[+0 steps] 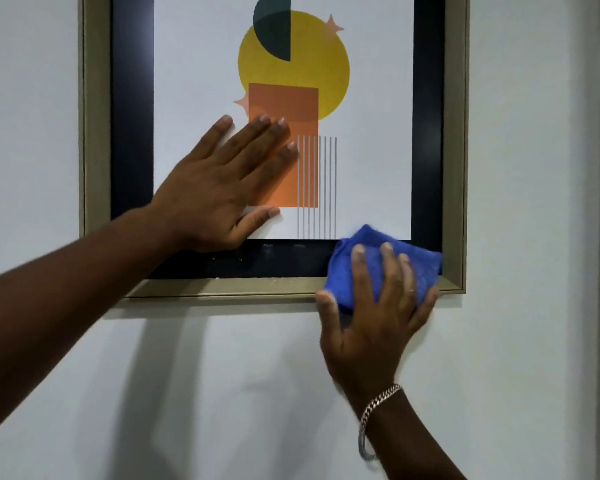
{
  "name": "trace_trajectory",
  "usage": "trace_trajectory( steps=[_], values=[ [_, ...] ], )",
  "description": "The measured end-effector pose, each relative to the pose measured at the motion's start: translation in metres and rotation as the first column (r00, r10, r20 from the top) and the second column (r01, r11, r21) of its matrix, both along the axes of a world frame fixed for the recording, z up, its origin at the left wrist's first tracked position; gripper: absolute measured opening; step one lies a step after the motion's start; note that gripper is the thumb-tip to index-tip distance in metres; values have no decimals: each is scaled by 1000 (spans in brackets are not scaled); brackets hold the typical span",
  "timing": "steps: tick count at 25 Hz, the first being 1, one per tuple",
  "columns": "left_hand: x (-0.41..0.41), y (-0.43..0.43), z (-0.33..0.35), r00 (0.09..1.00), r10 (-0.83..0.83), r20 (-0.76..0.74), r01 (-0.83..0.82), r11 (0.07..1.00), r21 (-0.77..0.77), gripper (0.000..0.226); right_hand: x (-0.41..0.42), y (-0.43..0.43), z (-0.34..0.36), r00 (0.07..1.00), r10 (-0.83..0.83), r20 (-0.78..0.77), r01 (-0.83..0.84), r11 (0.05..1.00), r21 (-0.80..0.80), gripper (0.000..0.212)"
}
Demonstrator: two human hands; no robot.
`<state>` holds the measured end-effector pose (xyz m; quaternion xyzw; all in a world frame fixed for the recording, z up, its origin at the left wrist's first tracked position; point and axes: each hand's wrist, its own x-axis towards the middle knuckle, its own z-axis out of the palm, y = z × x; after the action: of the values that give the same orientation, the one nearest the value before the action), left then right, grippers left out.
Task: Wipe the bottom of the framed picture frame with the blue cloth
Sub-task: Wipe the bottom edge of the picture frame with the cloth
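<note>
A picture frame [222, 288] with a dull gold rim and a black inner border hangs on a white wall. Its print shows a yellow circle, an orange rectangle and thin grey lines. My left hand [222, 188] lies flat on the glass at the lower left, fingers spread, holding nothing. My right hand [374, 306] presses a bunched blue cloth [368, 261] against the frame's bottom right corner, fingers spread over the cloth, thumb below the bottom rim. A silver bracelet circles my right wrist.
Bare white wall [222, 393] surrounds the frame, with shadows of my arms below it. Small pale specks sit on the bottom ledge of the frame. A darker vertical strip runs down the far right edge of the view.
</note>
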<state>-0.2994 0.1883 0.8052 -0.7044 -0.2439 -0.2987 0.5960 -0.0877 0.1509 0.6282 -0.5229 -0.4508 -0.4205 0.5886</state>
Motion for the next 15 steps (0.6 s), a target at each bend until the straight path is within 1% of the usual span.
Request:
trace_trajectory(
  steps=[1,2,3,5,6,8,9,10,12,13,14,15],
  values=[
    [-1,0,2,1000,2,-7,-2,1000,-1,74,-3,0,-5,998,1,63,-1,1000,-13,67],
    [-2,0,4,1000,1,-15,-1,1000,2,76,-5,-1,-7,996,2,92,0,1000,-20,67],
    [-4,0,5,1000,-2,-15,2,1000,8,77,-8,0,-4,998,5,67,-4,1000,-15,66],
    [-2,0,8,999,-18,-27,18,1000,6,79,-21,3,3,998,7,-55,-7,1000,-7,66],
    [-3,0,8,999,-25,-31,25,1000,2,80,-29,4,3,999,3,-55,-4,1000,-14,67],
    [-8,-1,7,1000,-26,-14,26,1000,12,80,-34,4,-7,997,15,80,-13,1000,-27,67],
    [-10,-1,7,1000,-28,-3,28,999,17,80,-32,4,-10,993,24,116,-20,999,-28,67],
    [-12,-1,6,999,-31,10,31,999,20,80,-29,5,-8,995,27,99,-25,1000,-19,66],
    [-13,0,6,999,-43,19,42,999,14,80,-37,7,4,999,34,-26,-34,999,8,64],
    [-13,1,6,999,-49,17,48,999,12,80,-44,8,7,998,35,-48,-34,999,10,63],
    [-15,2,6,998,-54,14,53,998,14,80,-49,8,4,999,38,0,-38,999,8,63],
    [-19,3,7,998,-57,13,56,998,15,80,-49,7,-3,995,49,84,-49,999,1,62]
  ],
)
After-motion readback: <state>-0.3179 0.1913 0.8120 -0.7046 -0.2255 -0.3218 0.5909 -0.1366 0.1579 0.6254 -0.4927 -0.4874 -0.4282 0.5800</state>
